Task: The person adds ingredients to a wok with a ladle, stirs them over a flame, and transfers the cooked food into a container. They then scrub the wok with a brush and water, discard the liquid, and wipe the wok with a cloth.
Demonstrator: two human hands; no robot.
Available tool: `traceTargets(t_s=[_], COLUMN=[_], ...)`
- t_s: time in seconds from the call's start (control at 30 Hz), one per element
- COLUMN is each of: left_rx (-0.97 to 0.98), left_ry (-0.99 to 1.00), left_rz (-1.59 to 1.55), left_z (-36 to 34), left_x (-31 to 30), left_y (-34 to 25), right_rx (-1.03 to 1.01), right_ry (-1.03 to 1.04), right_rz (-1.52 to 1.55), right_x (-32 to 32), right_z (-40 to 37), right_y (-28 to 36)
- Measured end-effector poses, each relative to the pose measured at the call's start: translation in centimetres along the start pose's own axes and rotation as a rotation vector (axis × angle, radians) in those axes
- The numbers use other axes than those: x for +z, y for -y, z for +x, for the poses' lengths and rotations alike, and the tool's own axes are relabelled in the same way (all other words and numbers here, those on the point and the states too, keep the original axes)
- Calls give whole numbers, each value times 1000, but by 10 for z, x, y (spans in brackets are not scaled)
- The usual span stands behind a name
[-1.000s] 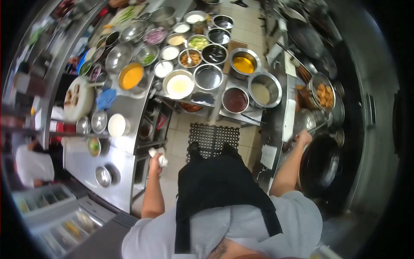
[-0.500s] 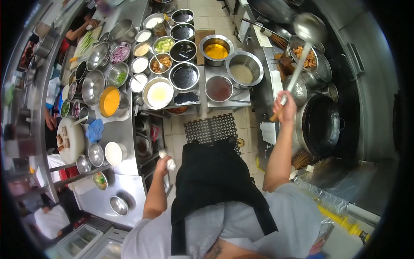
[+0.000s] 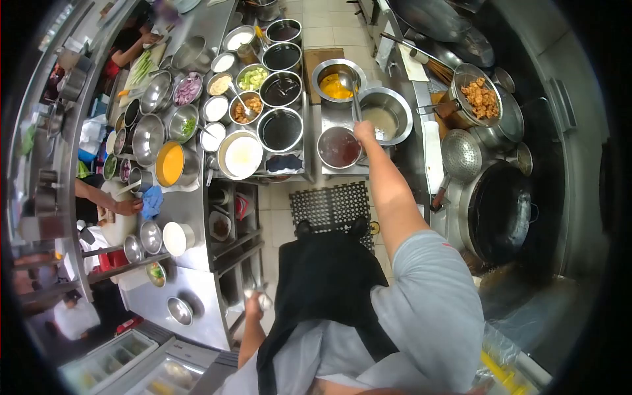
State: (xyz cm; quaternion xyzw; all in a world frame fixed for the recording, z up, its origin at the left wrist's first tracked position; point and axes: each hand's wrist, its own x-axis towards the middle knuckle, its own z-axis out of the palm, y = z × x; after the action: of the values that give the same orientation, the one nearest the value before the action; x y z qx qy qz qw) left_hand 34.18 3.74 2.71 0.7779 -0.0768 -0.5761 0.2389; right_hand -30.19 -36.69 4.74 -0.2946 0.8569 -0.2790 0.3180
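Note:
My right hand (image 3: pixel 364 131) grips the handle of a long metal ladle (image 3: pixel 357 106). The ladle's bowl is in a steel pot of yellow liquid (image 3: pixel 330 86), which looks like oil. Beside this pot, under my right forearm and hand, stand a wide pot of cloudy liquid (image 3: pixel 380 116) and a pot of reddish-brown liquid (image 3: pixel 338 147). Low at my side, my left hand (image 3: pixel 253 305) is closed around a crumpled white cloth (image 3: pixel 264 301).
On the right are a wok (image 3: pixel 498 214), a perforated skimmer (image 3: pixel 461 155) and a strainer of fried pieces (image 3: pixel 480 100). Sauce pots (image 3: pixel 280 129) and steel bowls (image 3: pixel 146 136) crowd the left counter. Another person's hand (image 3: pixel 128 207) is by a blue cloth (image 3: pixel 152 201).
My right hand has carried the ladle from above the stove, leftward and forward, into the pot of yellow liquid. My left hand has lowered with its cloth. Another person's hand has reached toward the blue cloth.

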Motion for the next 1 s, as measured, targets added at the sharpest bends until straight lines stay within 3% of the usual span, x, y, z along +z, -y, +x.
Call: traceTargets(t_s=[0.03, 0.1, 0.17, 0.23, 0.27, 0.3, 0.37, 0.5, 0.6, 0.67, 0.77, 0.83, 0.87, 0.9, 0.97, 1.0], left_rx=[-36, 202, 219, 52, -109, -105, 189, 450, -3, -22, 0, 2, 180, 376, -9, -14], left_ry=[-23, 38, 53, 76, 57, 62, 106, 131, 178, 234, 266, 294, 241, 366, 357, 381], left_rz=[-23, 54, 141, 33, -247, -242, 144, 458, -155, -172, -124, -31, 226, 331, 43, 95], left_z=[-10, -37, -42, -71, -82, -78, -56, -38, -5, 2, 13, 6, -13, -9, 21, 32], left_x=[-6, -6, -9, 2, 15, 15, 11, 23, 32, 36, 44, 54, 63, 58, 65, 65], left_y=[12, 35, 48, 41, 31, 32, 40, 8, -23, -41, -61, -76, -87, -80, -76, -75], right_rx=[105, 99, 93, 31, 31, 98, 162, 86, 37, 49, 32, 122, 143, 160, 98, 119], right_ry=[91, 109, 119, 146, 142, 141, 126, 160, 200, 182, 224, 421, 493, 558, 709, 696], right_rz=[30, 42, 50, 192, 197, 285, 380, 504, 593, 603, 856, 1105, 1189, 1277, 1453, 1518], right_x=[2, 9, 20, 32, 29, 23, 12, -2, -18, -26, -43, -72, -90, -110, -151, -178], right_z=[-2, 4, 15, 28, 22, 10, 0, -5, -13, -26, -35, -55, -69, -86, -118, -145], right_y=[2, 0, -11, -24, -21, -14, -7, -13, -8, -2, 0, 8, 10, 10, 4, 2])
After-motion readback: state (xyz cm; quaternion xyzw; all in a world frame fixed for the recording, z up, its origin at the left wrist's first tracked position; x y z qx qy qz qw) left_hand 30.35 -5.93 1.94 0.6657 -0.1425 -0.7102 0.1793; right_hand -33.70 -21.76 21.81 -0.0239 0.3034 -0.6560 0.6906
